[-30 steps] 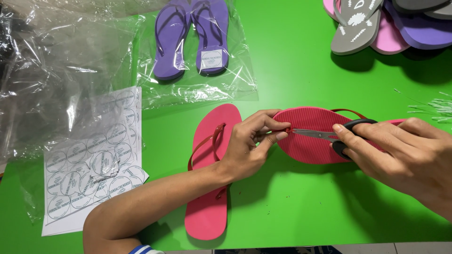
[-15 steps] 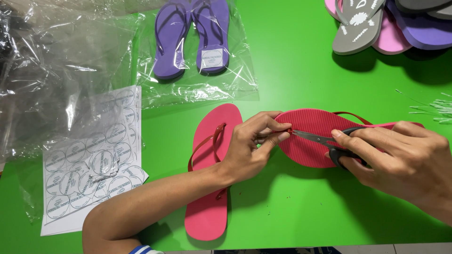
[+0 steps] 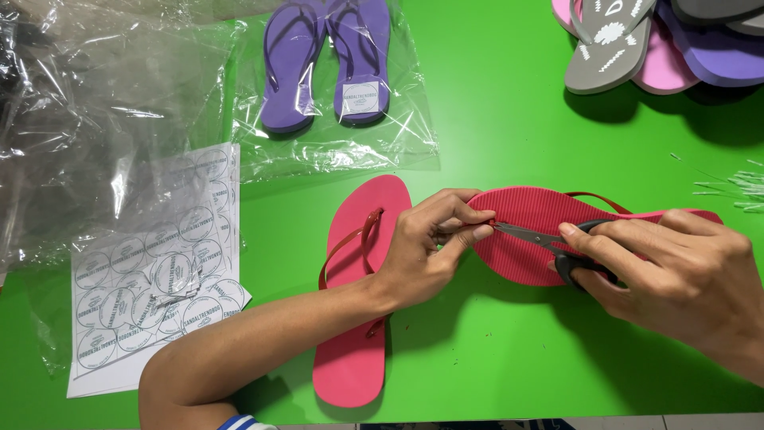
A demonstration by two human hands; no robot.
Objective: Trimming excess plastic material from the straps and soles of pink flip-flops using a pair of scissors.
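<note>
Closely held: red sandal sole under scissors on green table

Head view only. Left hand (image 3: 426,251) pinches the toe end of an upturned red flip-flop (image 3: 549,231), thumb and forefinger closed tight on a small point at the ribbed sole's edge. Right hand (image 3: 668,275) grips a pair of scissors (image 3: 549,243) by the dark handles, fingers wrapped through and around them; the blades are nearly closed and their tips meet the sole right beside the left fingertips. Upturned flip-flop lies sole up, lengthwise left to right, its far end under the right hand, a loop of red strap showing past its upper edge.

Second red flip-flop (image 3: 362,295) lies strap side up just left of the first, toe away from the person, partly under the left forearm. Both rest on the green table (image 3: 509,135).

Further off: a purple pair of flip-flops (image 3: 326,60) sits inside a clear plastic bag (image 3: 398,151) at top centre. A sheet of round stickers (image 3: 151,279) lies at left, overlapped by a heap of crumpled clear plastic (image 3: 95,103). At top right, a pile of grey, pink and purple flip-flops (image 3: 652,40). Small pale plastic fasteners (image 3: 728,187) lie scattered at the right edge
</note>
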